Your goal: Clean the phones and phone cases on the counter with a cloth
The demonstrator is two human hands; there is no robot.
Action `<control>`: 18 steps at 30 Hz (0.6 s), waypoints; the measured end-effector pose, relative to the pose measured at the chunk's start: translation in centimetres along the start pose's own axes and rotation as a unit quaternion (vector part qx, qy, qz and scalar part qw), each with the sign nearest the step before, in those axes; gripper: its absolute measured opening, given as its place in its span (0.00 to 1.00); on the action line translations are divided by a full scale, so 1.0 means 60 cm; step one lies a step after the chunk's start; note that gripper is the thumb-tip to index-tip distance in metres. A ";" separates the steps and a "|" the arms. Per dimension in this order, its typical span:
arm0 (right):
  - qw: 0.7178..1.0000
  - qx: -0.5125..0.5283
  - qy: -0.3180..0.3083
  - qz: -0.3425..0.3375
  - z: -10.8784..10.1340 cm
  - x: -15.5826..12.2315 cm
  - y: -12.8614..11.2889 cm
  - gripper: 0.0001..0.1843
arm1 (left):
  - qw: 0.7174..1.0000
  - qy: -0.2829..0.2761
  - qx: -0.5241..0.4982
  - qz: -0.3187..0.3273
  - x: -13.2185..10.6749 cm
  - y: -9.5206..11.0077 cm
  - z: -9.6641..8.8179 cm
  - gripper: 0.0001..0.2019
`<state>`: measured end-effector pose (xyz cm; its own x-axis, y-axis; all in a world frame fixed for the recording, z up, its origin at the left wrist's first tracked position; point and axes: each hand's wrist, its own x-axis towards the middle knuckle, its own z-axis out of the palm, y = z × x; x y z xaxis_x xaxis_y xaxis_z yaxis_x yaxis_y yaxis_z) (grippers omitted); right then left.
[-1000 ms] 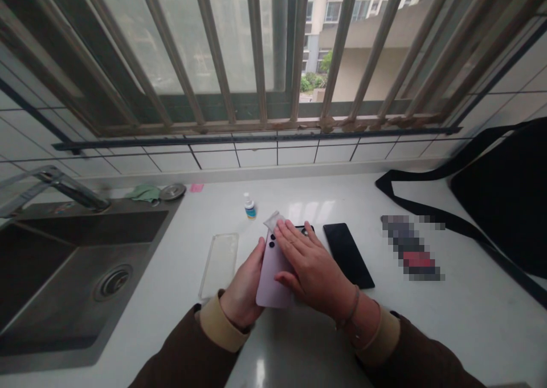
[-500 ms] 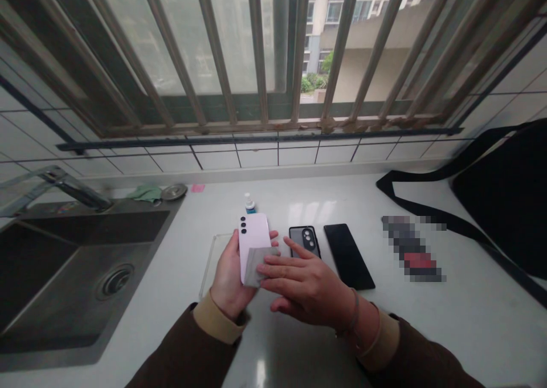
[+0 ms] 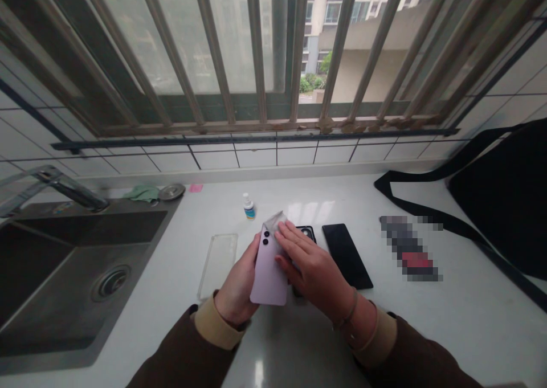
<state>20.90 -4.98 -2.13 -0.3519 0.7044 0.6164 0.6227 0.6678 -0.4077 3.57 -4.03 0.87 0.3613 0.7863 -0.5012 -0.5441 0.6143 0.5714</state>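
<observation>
My left hand [image 3: 235, 288] is closed around the left edge of a lilac smartphone [image 3: 269, 277], its back turned up. Two dark camera lenses show near the phone's upper end. My right hand [image 3: 311, 262] holds a thin grey cloth [image 3: 274, 221] under its fingertips, pressed over the phone's top corner; part of the cloth sticks out beyond the edge. Left of the phone lies a clear phone case [image 3: 217, 262]. A black phone case [image 3: 308, 233] is partly hidden under my right hand. Beyond the phone stands a small white and blue spray bottle [image 3: 248, 207].
A black tablet or large phone [image 3: 348, 257] lies right of my hand, with a blurred-out item [image 3: 410, 250] further right. A black bag [image 3: 504, 200] with a strap sits at the far right. At the left is a steel sink [image 3: 77, 280] with a faucet [image 3: 68, 188], a green cloth [image 3: 143, 193] and a drain lid [image 3: 171, 192].
The cloth and my right hand have moved from the phone's lower part up to its camera end. The phone has shifted right and nearer me, uncovering the bottle and more of the clear case.
</observation>
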 end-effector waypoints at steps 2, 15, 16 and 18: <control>1.000 0.004 0.016 -0.015 0.001 -0.001 0.002 0.20 | 1.000 0.011 0.010 -0.003 -0.001 0.003 -0.001 0.25; 0.993 0.037 0.113 0.006 -0.017 0.005 -0.017 0.08 | 0.934 0.104 0.307 0.149 -0.062 0.042 -0.006 0.39; 0.992 0.044 0.122 0.008 -0.019 0.004 -0.019 0.09 | 0.899 0.133 0.376 0.181 -0.071 0.053 -0.014 0.39; 0.990 0.054 0.129 0.004 -0.021 0.003 -0.021 0.10 | 0.794 0.186 0.525 0.243 -0.086 0.075 -0.035 0.38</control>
<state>20.91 -5.98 -0.65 -0.1484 0.6334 0.7595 0.5416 0.6946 -0.4735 -2.36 -5.43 4.64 -0.0527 0.9935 -0.1013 0.4512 0.1142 0.8851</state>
